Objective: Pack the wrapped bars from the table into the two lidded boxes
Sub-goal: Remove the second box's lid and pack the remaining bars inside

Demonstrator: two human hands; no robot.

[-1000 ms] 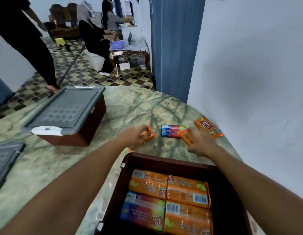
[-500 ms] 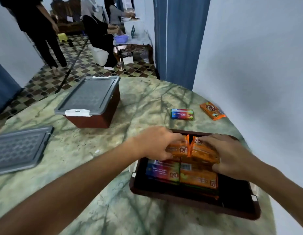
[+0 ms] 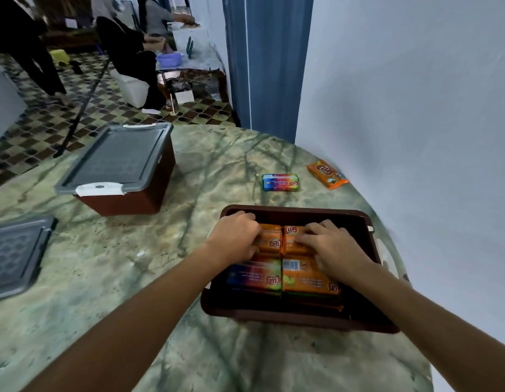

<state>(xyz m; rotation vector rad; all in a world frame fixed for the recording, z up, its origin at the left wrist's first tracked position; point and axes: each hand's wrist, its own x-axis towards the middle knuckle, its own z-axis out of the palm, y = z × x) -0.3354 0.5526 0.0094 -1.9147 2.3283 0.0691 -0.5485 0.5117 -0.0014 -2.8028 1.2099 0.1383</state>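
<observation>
Open brown box near centre-right on the marbled green table, lid off; four wrapped bars showing on top, packed in two rows with edges touching; dark free room left along the box's far wall and right wall.

Left hand over the far-left orange bar, fingers curled down on its left end, holding it in place; right hand over the far-right orange bar, fingers bent and spread on top, pressing it; cannot tell whether the thumb hooks under; the two bars side by side, long edges meeting between the hands.

Nearer row: multicoloured bar on the left, orange bar with barcode on the right, both lying flat; more wrappers visible beneath at the near-right edge.

Still on the table, beyond the box's far rim: rainbow bar, flat, apart from the box; loose orange bar farther right, angled, near the table's curved edge and close to the pale wall.

Second brown box far left, grey lid on, white latch at its near end; spare grey lid flat at the left edge of view, partly cut off; broad bare tabletop between these and the open box.

Beyond the table: patterned tile floor, blue door frame, people seated and standing in the distance.
</observation>
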